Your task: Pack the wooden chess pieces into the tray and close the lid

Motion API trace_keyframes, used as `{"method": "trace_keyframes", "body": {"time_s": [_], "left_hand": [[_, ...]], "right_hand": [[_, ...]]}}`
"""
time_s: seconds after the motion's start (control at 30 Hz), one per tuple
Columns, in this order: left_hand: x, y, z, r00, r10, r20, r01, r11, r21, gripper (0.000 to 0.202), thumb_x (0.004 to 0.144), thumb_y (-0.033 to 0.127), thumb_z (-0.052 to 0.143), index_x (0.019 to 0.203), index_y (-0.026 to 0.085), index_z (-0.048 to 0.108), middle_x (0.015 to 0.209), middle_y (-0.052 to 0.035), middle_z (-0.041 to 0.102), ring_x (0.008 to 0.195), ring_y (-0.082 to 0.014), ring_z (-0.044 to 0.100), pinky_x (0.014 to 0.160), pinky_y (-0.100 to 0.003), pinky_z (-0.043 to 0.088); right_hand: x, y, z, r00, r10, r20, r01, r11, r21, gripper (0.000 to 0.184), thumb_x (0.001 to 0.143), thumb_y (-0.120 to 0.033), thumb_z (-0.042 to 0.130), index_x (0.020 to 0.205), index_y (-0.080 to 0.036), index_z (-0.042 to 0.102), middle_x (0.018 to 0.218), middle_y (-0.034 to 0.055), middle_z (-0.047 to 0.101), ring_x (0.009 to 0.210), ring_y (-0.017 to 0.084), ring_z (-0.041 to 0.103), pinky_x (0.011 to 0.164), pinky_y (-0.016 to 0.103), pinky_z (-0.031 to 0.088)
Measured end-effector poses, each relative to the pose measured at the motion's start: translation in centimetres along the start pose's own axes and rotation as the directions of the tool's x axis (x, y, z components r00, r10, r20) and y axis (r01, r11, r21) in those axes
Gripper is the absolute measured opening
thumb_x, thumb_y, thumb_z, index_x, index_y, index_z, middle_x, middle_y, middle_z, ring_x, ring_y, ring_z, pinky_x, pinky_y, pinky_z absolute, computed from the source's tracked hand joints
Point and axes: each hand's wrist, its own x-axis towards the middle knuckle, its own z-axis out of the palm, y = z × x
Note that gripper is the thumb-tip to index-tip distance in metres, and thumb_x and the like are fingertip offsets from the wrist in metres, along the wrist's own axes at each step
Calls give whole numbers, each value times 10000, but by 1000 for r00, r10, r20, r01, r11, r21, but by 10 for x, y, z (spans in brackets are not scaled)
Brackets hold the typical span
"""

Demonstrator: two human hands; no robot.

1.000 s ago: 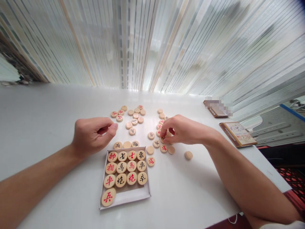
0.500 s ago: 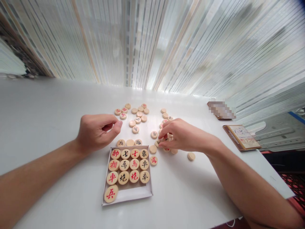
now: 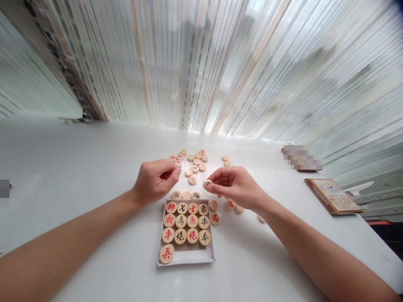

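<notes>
Between the thumb and fingers of my right hand (image 3: 234, 184) is a round wooden Chinese chess piece (image 3: 207, 184) with a dark character, lifted above the table. My left hand (image 3: 157, 180) is closed in a loose curl, thumb against forefinger, with no piece visible in it; a red-marked piece (image 3: 178, 163) lies just behind its fingertips. Below both hands sits a shallow white box (image 3: 190, 256) holding rows of pieces with red and black characters. In its front row a single red piece (image 3: 166, 253) leans at the left, beside bare box floor.
Loose pieces (image 3: 197, 161) lie scattered behind the box, and others (image 3: 215, 218) to its right, some partly hidden by my right hand. A flat brown-edged box (image 3: 332, 196) rests at the table's right side. A striped curtain (image 3: 189, 63) hangs along the back edge.
My right hand has picked a piece out of the right-hand cluster and moved left with it. My left hand stays curled. The whole view has shifted, so the box appears farther right.
</notes>
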Motion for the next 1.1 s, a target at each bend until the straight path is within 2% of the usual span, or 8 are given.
{"method": "trace_keyframes", "body": {"time_s": [0.17,0.33,0.43,0.63,0.77,0.87,1.0,1.1], "left_hand": [[-2,13,1,980,-136,143,161,970,-181,277,964,239,620,712,148,689,611,8,629,538,-98,509,543,-225,410],[-6,21,3,931,-246,269,325,894,-309,270,978,300,630,795,134,738,673,-19,690,575,-114,554,544,-233,434],[-7,24,4,932,-233,277,321,886,-336,260,963,289,651,781,127,741,668,-25,686,579,-116,554,546,-237,435],[-3,31,4,946,-167,278,269,884,-383,173,939,224,690,838,108,768,701,-45,708,594,-119,596,559,-239,477],[1,35,3,959,-129,254,223,894,-388,115,932,185,714,875,110,779,708,-40,711,595,-112,611,566,-230,496],[3,38,3,963,-102,250,198,896,-398,102,939,177,715,890,120,784,736,-52,740,631,-125,650,587,-236,519],[3,44,2,963,-117,244,214,881,-423,94,944,148,703,895,143,783,761,-41,760,645,-121,660,593,-231,534],[3,48,1,960,-150,238,242,872,-426,91,937,126,706,911,158,788,783,-29,783,659,-117,680,601,-219,552]], "right_hand": [[5,4,41,997,32,-69,-12,962,273,387,702,-447,961,895,-145,814,701,7,725,548,92,591,541,235,503],[4,2,52,992,7,-129,41,932,361,340,731,-416,953,930,-164,842,654,-4,713,553,89,600,540,208,503],[1,4,51,990,-14,-144,64,935,349,311,719,-385,964,935,-187,858,723,25,764,577,104,642,514,198,512],[-8,10,47,982,-116,-148,159,935,318,187,788,-334,925,944,-244,875,709,14,775,599,117,693,548,202,588],[-12,12,42,967,-158,-202,203,954,223,136,811,-296,901,928,-230,878,751,38,807,619,135,724,567,220,619],[-15,11,39,951,-203,-235,245,956,163,131,818,-283,892,931,-218,881,708,38,796,593,137,709,530,218,600],[-18,7,38,940,-229,-253,272,951,149,131,807,-264,903,935,-241,889,646,17,771,570,134,697,518,218,596],[-19,4,38,944,-223,-243,269,947,177,151,816,-241,900,960,-288,892,688,10,793,576,134,712,537,224,617]]}}
